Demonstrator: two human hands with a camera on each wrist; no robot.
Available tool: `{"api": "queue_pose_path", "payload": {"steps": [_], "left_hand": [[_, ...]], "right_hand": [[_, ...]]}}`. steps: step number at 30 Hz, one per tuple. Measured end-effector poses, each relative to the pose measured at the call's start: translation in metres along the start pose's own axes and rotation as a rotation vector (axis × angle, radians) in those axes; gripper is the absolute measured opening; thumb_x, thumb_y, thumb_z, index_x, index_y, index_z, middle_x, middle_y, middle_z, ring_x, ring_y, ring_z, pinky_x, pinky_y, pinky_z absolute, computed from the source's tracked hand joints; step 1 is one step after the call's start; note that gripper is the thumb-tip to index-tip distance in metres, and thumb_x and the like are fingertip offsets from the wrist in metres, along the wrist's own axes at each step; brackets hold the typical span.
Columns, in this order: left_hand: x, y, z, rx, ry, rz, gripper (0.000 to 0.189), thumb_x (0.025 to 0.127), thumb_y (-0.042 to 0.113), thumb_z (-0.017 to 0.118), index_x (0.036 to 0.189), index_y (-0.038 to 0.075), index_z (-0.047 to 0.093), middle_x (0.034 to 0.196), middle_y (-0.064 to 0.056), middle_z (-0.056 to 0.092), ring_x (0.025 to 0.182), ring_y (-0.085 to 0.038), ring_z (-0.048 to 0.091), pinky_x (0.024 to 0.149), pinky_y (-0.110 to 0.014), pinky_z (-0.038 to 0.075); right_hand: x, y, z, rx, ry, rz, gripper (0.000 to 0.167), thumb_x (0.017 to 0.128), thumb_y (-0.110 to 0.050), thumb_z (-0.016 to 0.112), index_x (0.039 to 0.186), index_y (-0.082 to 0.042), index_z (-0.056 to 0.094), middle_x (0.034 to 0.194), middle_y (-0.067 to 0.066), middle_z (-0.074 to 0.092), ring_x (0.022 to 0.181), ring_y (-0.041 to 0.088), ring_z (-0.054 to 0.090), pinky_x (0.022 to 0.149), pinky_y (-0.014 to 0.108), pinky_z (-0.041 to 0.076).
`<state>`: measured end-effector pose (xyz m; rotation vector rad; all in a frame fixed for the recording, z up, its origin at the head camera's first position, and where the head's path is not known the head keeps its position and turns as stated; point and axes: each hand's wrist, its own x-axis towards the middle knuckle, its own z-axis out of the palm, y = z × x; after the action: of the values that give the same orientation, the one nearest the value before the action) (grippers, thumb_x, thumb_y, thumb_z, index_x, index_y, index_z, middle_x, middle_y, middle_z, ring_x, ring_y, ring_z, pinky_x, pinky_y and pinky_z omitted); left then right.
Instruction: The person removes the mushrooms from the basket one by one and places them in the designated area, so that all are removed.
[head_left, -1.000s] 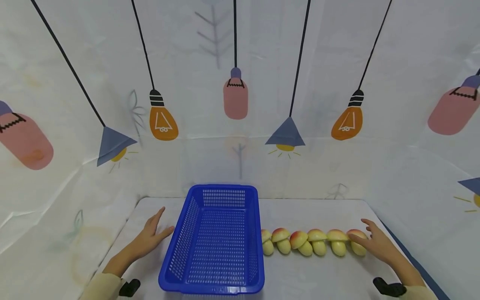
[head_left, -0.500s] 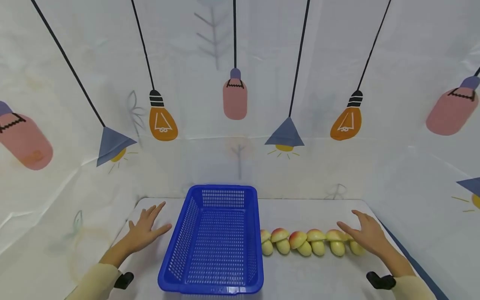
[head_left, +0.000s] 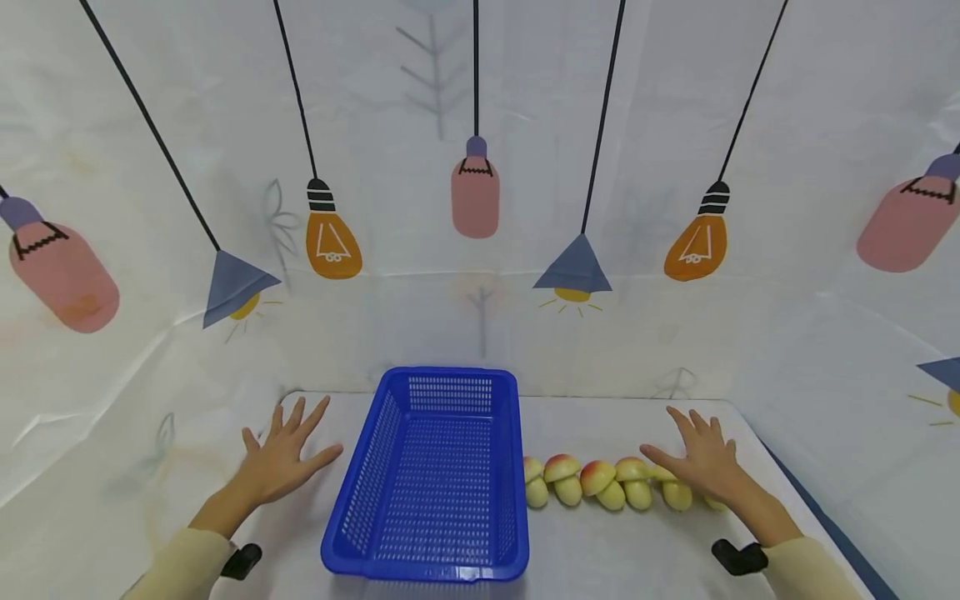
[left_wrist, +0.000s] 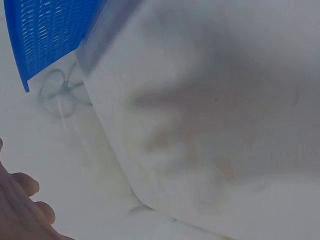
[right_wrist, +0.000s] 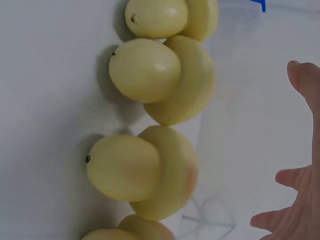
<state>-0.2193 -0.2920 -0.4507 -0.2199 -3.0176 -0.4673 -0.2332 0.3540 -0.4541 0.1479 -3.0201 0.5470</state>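
Observation:
A blue plastic basket [head_left: 431, 573] with perforated walls stands mid-table in the head view. Right of it runs a row of several yellow-green toy mushrooms [head_left: 638, 493] with reddish caps. My left hand [head_left: 276, 465] hovers left of the basket, fingers spread, holding nothing. Over the right end of the row my right hand [head_left: 703, 460] is spread too, hiding part of the last mushrooms. The right wrist view gives the mushrooms [right_wrist: 125, 167] up close, their stems rounded, with the thumb and fingertips [right_wrist: 287, 177] apart from them. A basket corner [left_wrist: 50, 35] shows in the left wrist view.
The white table [head_left: 600, 550] meets a pale sheet [head_left: 420, 317] printed with hanging lamps and bulbs at its back edge. A blue strip [head_left: 832, 525] runs along the table's right side. Dark devices are strapped at both wrists.
My right hand has moved left, from the end of the row to above it, its fingers spreading. My left hand has spread its fingers wider and turned slightly. Basket and mushrooms stay put.

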Motion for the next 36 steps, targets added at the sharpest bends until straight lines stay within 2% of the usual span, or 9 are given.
{"api": "queue_pose_path", "payload": {"steps": [8,13,15,21,29,36], "left_hand": [[0.012,0.004,-0.004,0.088,-0.008,-0.013,0.091,0.094,0.073,0.049,0.165,0.023,0.023,0.164,-0.036,0.017,0.147,-0.068,0.007,0.099,-0.089,-0.01],[0.02,0.011,-0.002,0.117,-0.017,0.011,0.09,0.094,0.076,0.045,0.165,0.024,0.024,0.165,-0.033,0.019,0.148,-0.065,0.006,0.101,-0.088,-0.011],[0.021,0.012,-0.003,0.127,-0.002,0.019,0.089,0.095,0.076,0.044,0.165,0.024,0.024,0.164,-0.033,0.021,0.148,-0.065,0.007,0.101,-0.088,-0.012],[0.018,0.005,0.0,0.152,0.002,-0.007,0.092,0.093,0.077,0.045,0.164,0.023,0.025,0.163,-0.035,0.022,0.148,-0.065,0.008,0.1,-0.087,-0.014],[0.011,0.002,0.011,0.172,-0.008,-0.027,0.098,0.089,0.082,0.046,0.163,0.021,0.027,0.164,-0.036,0.021,0.148,-0.065,0.009,0.101,-0.087,-0.014],[0.011,0.003,0.008,0.164,0.004,-0.037,0.099,0.089,0.081,0.046,0.165,0.021,0.023,0.163,-0.037,0.018,0.148,-0.066,0.004,0.1,-0.086,-0.016]], "right_hand": [[0.002,-0.013,0.0,-0.054,0.013,-0.047,0.102,0.089,-0.068,0.064,0.155,0.005,0.034,0.153,0.047,0.027,0.138,0.076,0.015,0.095,0.092,0.01],[0.005,-0.019,-0.001,-0.072,0.012,-0.052,0.103,0.091,-0.069,0.06,0.157,0.003,0.031,0.157,0.044,0.023,0.141,0.074,0.011,0.098,0.09,0.006],[0.008,-0.024,0.001,-0.075,0.014,-0.057,0.103,0.091,-0.071,0.058,0.159,0.002,0.03,0.159,0.043,0.022,0.143,0.072,0.01,0.1,0.089,0.005],[0.017,-0.038,0.004,-0.074,0.018,-0.07,0.103,0.091,-0.073,0.056,0.159,0.0,0.03,0.16,0.041,0.024,0.144,0.07,0.011,0.102,0.088,0.006],[0.018,-0.036,0.0,-0.128,0.015,-0.074,0.107,0.087,-0.074,0.061,0.158,0.0,0.032,0.158,0.043,0.024,0.145,0.07,0.011,0.103,0.088,0.005],[0.024,-0.035,-0.006,-0.167,0.054,-0.099,0.103,0.087,-0.07,0.064,0.156,0.001,0.036,0.157,0.042,0.027,0.144,0.069,0.014,0.103,0.088,0.006]]}}
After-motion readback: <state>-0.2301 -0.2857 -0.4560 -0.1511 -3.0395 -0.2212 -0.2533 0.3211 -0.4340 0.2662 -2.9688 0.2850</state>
